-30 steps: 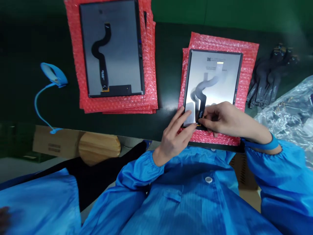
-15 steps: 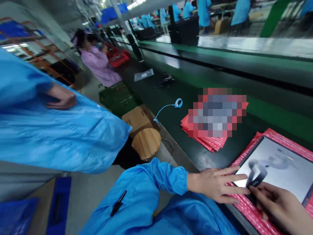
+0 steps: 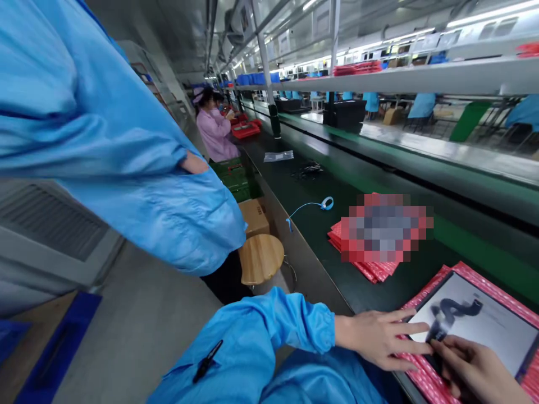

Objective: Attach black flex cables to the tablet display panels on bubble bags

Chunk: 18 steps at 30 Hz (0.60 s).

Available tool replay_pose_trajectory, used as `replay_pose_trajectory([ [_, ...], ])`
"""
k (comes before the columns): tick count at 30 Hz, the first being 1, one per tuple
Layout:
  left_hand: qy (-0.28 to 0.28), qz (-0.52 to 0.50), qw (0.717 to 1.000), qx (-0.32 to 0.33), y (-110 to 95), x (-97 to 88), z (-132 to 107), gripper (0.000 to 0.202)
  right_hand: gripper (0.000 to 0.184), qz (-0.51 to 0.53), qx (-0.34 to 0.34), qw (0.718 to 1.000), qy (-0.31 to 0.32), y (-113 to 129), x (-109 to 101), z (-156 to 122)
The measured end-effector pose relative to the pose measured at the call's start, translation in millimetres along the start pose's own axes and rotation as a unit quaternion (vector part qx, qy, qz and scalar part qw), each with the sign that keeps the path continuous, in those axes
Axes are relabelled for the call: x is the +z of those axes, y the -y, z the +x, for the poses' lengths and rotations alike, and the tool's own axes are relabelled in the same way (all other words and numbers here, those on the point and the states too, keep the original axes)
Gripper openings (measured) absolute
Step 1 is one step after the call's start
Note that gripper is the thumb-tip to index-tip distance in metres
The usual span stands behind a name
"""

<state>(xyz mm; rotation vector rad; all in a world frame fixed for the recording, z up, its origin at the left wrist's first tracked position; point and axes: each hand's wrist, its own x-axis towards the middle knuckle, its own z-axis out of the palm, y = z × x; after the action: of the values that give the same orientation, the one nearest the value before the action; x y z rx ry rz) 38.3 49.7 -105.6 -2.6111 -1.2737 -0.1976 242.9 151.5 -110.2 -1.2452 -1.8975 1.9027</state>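
Note:
A flat silver-white panel with a dark border [image 3: 501,331] lies on red bubble-wrap sheets [image 3: 490,280] at the lower right. My left hand [image 3: 383,339] rests palm down with fingers spread, its fingertips over the panel's near-left edge and the red wrap. Between the thumb and fingers of my right hand [image 3: 475,365] is one end of a dark flat ribbon cable [image 3: 457,307]. The cable curves across the panel's surface; its pinched end is blurred and shows small pale marks. Both hands are close together at the panel's near corner.
A red bubble-wrap stack [image 3: 370,272] with a pixelated top lies farther along the dark green bench [image 3: 303,224]. Beyond are a blue wrist strap [image 3: 327,203] and a clear bag [image 3: 278,156]. A co-worker's blue sleeve [image 3: 126,140] and a wooden stool [image 3: 261,259] are at left.
The view has tilted up, so bench and hands sit lower in it. The cable's held end has shifted slightly in my right fingers. My left hand stays spread on the panel edge.

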Motion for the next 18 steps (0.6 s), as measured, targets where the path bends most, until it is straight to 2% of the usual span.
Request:
replay_pose_trajectory([
  [4, -0.006, -0.024, 0.999, -0.029, 0, 3.2, -1, 0.056, 0.036, -0.001, -0.015, 1.000, 0.003, 6, 0, 5],
  [7, 0.003, -0.072, 0.994, -0.076, -5, 4.6, -3, 0.058, 0.038, 0.006, -0.006, 1.000, 0.005, 17, 6, 0],
  [11, -0.028, -0.130, 0.983, -0.130, -15, 4.4, -8, 0.053, 0.042, 0.002, -0.004, 1.000, 0.004, 25, 15, -11],
  [15, -0.050, -0.148, 0.977, -0.145, -27, 2.1, -16, 0.047, 0.044, -0.019, -0.005, 1.000, 0.015, 19, 17, -16],
  [18, -0.036, -0.166, 0.974, -0.150, -42, -3.2, -28, 0.045, 0.040, -0.046, 0.003, 0.998, 0.050, 12, 15, -23],
])
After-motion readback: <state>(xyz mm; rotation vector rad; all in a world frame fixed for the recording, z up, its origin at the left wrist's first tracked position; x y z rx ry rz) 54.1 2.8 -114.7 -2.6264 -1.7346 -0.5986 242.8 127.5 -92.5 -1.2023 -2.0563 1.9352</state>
